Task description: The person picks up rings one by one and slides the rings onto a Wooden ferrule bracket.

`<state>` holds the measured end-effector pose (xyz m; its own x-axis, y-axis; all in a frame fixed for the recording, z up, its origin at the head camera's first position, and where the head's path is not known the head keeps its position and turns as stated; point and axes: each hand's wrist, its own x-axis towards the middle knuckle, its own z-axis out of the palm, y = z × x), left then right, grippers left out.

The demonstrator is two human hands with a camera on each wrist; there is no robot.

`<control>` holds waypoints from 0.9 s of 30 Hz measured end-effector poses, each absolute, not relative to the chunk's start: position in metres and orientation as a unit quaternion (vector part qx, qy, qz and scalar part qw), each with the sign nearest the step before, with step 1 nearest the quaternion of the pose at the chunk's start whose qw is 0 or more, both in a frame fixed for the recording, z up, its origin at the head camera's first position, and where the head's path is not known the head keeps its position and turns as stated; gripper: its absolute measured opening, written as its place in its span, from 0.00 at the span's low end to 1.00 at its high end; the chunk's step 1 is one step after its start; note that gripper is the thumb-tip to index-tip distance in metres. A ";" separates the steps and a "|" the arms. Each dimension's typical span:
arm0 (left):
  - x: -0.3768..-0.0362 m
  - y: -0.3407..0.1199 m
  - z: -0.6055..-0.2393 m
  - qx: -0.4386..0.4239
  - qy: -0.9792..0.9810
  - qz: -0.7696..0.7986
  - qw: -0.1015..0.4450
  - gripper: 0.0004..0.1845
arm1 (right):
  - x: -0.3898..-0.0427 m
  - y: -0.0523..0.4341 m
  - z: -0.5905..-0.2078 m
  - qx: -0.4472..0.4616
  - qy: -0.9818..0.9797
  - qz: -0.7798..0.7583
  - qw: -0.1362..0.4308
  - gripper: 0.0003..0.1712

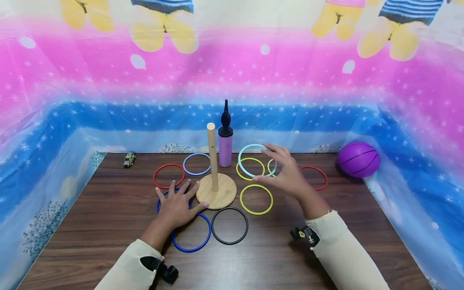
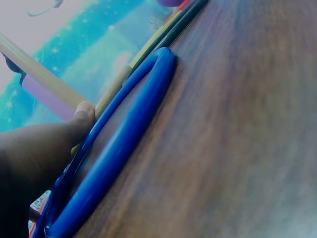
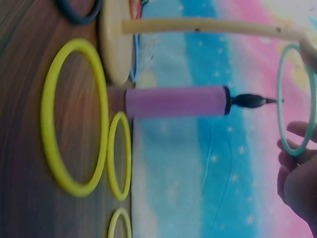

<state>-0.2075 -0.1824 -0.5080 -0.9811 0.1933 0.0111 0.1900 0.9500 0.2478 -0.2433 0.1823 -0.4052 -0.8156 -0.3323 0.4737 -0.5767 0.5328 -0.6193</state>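
Observation:
My right hand (image 1: pixel 290 173) holds a light teal ring (image 1: pixel 239 161) above the table, pinched between the thumb and fingers; the right wrist view also shows this ring (image 3: pixel 281 99) raised near the top of the peg. A wooden stand with an upright peg (image 1: pixel 214 161) and a round base (image 1: pixel 225 196) is between the hands. Fingers spread, my left hand (image 1: pixel 175 209) lies over a dark blue ring (image 1: pixel 158 206), its thumb at the base's edge. Another dark blue ring (image 2: pixel 119 148) lies just in front, flat on the table.
Around the stand lie a black ring (image 1: pixel 229 243), several yellow rings (image 1: pixel 256 213), a light blue ring (image 1: pixel 184 163) and red rings (image 1: pixel 154 177) on both sides. Behind it stands a purple pump (image 1: pixel 225 151). A purple ball (image 1: pixel 359 159) sits far right, a toy car (image 1: pixel 129 159) far left.

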 end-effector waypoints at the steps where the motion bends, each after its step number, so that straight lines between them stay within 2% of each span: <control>1: -0.207 -0.182 -0.508 0.097 0.987 0.126 0.006 0.47 | -0.243 0.178 -0.402 0.263 -0.857 0.415 0.158 0.52; 4: -0.208 -0.182 -0.510 0.098 0.987 0.125 0.005 0.47 | -0.244 0.164 -0.395 0.266 -0.835 0.443 0.186 0.52; 10: -0.209 -0.182 -0.511 0.098 0.987 0.126 0.006 0.47 | -0.243 0.135 -0.380 0.280 -0.797 0.475 0.245 0.63; 13: -0.210 -0.182 -0.510 0.098 0.987 0.127 0.005 0.48 | -0.242 0.121 -0.372 0.288 -0.782 0.484 0.266 0.63; 20: -0.210 -0.182 -0.510 0.098 0.987 0.130 0.008 0.48 | -0.240 0.095 -0.355 0.300 -0.758 0.514 0.269 0.63; 27: -0.209 -0.181 -0.509 0.095 0.987 0.131 0.008 0.47 | -0.240 0.069 -0.350 0.308 -0.777 0.481 0.264 0.67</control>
